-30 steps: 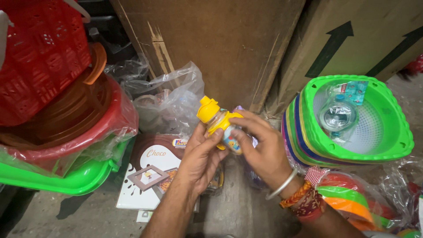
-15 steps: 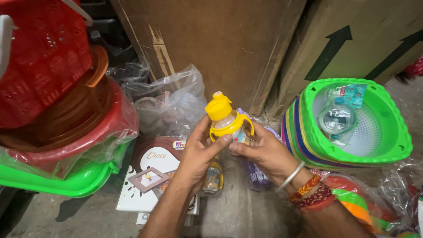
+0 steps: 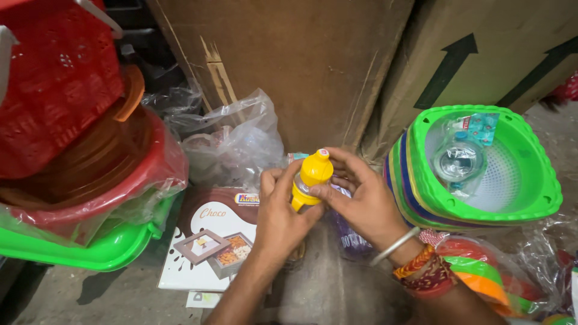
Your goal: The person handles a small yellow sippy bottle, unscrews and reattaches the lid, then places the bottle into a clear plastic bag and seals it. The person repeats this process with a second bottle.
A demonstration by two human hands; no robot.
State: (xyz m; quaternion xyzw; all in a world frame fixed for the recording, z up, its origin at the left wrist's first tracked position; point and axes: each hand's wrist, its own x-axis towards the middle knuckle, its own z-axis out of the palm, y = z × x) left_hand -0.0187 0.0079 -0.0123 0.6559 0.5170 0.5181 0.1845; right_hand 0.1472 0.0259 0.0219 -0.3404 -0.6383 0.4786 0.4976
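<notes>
Both hands meet at the middle of the view around a small bottle point(image 3: 308, 180) with a yellow cap. The left hand point(image 3: 280, 213) wraps its fingers point(image 3: 274, 180) round the lower body, hiding most of it; only the cap and a yellow handle show. The right hand point(image 3: 361, 201) curls its fingers point(image 3: 340, 157) over the cap from the far side, thumb pressed beside the neck. Below the fingers lies a brown and white box point(image 3: 211, 241), partly covered by the left forearm. Just beyond the fingers sits a crumpled clear plastic bag point(image 3: 232, 141), its contents hard to make out. To the right stands a stack of green baskets point(image 3: 530, 180) holding a wrapped item. Left, red tubs point(image 3: 90, 168) are cut off by the frame. Farthest, cardboard cartons point(image 3: 301, 54) rise.
</notes>
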